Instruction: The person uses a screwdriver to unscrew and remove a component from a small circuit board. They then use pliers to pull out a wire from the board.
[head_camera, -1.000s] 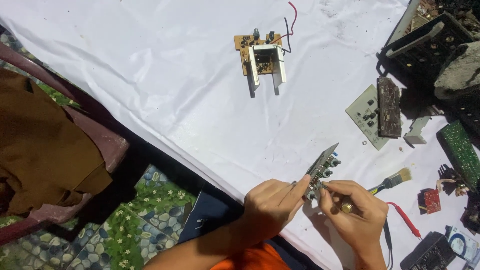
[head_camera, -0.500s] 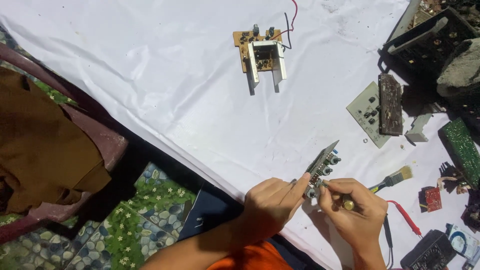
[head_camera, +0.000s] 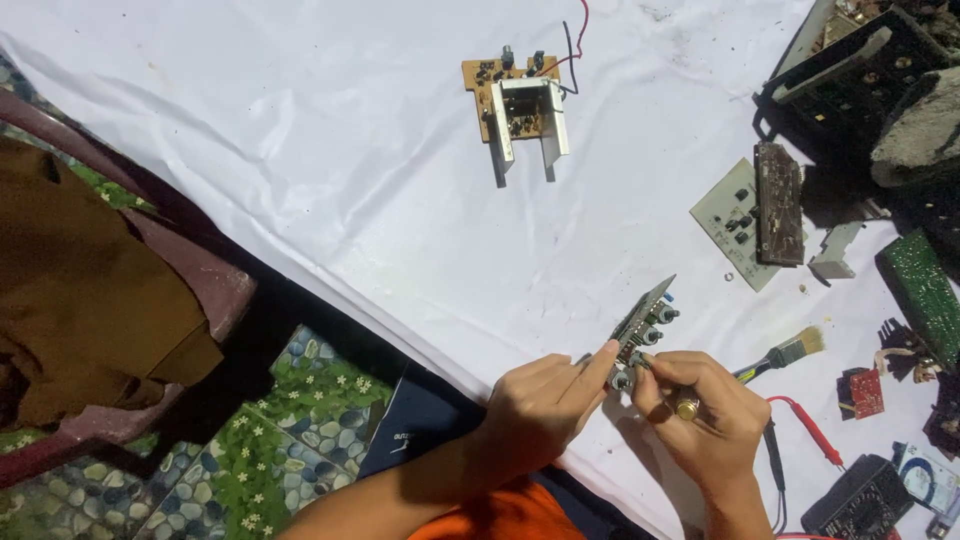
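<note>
We find the narrow circuit board (head_camera: 642, 328) held on edge just above the counter (head_camera: 300, 130), between both hands. The left hand (head_camera: 540, 410) pinches its lower end, forefinger laid along the back. The right hand (head_camera: 700, 415) closes its fingertips on a knob at the board's lower end. In our judgement, the left hand should brace firmly while the right works squarely, without bending the board. A brush (head_camera: 785, 355) lies just beyond the right hand.

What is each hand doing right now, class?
Left hand: closed, holding the narrow circuit board.
Right hand: closed, fingertips pinching a knob on that board.
</note>
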